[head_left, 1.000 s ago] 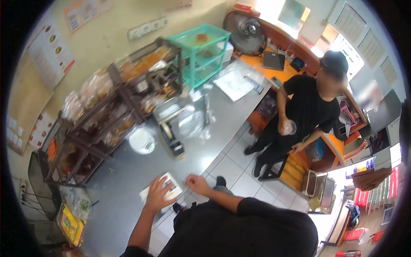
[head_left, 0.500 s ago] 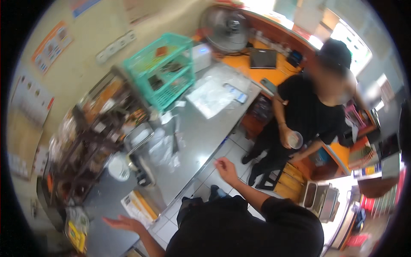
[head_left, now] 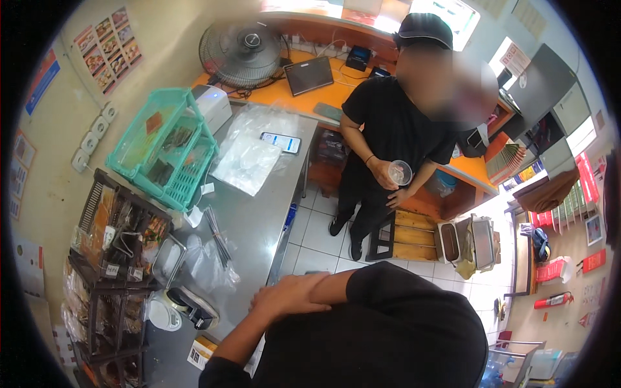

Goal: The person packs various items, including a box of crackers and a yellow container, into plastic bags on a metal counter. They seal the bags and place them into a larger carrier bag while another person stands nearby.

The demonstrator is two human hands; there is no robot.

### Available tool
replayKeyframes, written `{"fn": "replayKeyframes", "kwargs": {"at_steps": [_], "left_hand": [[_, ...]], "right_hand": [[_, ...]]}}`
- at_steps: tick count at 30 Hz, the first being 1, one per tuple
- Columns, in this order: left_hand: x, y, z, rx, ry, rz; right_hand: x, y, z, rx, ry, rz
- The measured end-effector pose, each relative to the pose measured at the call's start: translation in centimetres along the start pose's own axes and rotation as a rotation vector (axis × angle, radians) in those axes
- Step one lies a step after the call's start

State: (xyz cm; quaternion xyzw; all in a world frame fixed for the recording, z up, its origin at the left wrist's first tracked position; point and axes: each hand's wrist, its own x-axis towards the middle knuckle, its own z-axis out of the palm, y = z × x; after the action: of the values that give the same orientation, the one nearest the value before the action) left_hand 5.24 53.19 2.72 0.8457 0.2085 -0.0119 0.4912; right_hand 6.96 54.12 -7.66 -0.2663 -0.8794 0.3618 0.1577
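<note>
My arms are crossed in front of my body. My left hand [head_left: 292, 296] lies across my right forearm [head_left: 335, 289] and is closed around it, thumb and fingers on either side. Most of my right hand [head_left: 256, 299] is hidden behind the left one; only some fingertips show, curled against my left wrist. Neither hand holds a tool or a package. Close to them is the steel table [head_left: 262, 223], with a small yellow and white box [head_left: 202, 351], a dark rounded device [head_left: 193, 306] and a white kitchen scale [head_left: 164, 314] on it.
A co-worker in black [head_left: 401, 129] stands across from me with a clear plastic cup [head_left: 400, 172]. A green basket rack [head_left: 162, 145], a phone [head_left: 281, 142], plastic bags [head_left: 249, 165] and brown racks [head_left: 116, 291] are at left. A fan [head_left: 246, 55] stands behind.
My hands were apart and open, one over the table and one beside its edge; now they have come together with arms crossed. The view has swung right.
</note>
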Motion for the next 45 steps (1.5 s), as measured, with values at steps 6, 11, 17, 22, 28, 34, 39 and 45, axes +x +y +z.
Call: {"fn": "replayKeyframes", "kwargs": {"at_steps": [6, 11, 17, 22, 28, 34, 39, 45], "left_hand": [[3.7, -1.8, -0.8, -0.610, -0.139, 0.342], [3.9, -5.2, -5.9, -0.566, -0.206, 0.006], [-0.7, -15.1, -8.6, -0.795, 1.028, -0.340], [-3.7, -17.0, -6.5, -0.996, 1.446, -0.661], [3.6, -17.7, -2.1, -0.942, 1.483, -0.613], [7.4, -18.6, -5.9, -0.660, 1.420, -0.566], [9.0, -21.3, -13.3, 0.058, 1.513, -0.627], [10.9, -24.7, -18.0, 0.265, 1.350, -0.636]], "right_hand": [[1.9, -1.8, 0.9, 0.231, -0.085, -0.064], [2.2, -2.2, 1.1, 0.407, -0.330, -0.128], [5.4, 7.2, -13.1, 0.612, -0.681, -0.290], [12.9, 24.5, -20.2, -0.094, 0.418, 0.148], [16.6, 31.2, -18.6, -0.601, 0.244, 0.059], [14.4, 31.1, -19.5, -0.267, 0.263, -0.031], [14.2, 31.2, -20.0, -0.203, 0.313, -0.027], [15.2, 29.7, -21.7, -0.107, 0.245, -0.038]]}}
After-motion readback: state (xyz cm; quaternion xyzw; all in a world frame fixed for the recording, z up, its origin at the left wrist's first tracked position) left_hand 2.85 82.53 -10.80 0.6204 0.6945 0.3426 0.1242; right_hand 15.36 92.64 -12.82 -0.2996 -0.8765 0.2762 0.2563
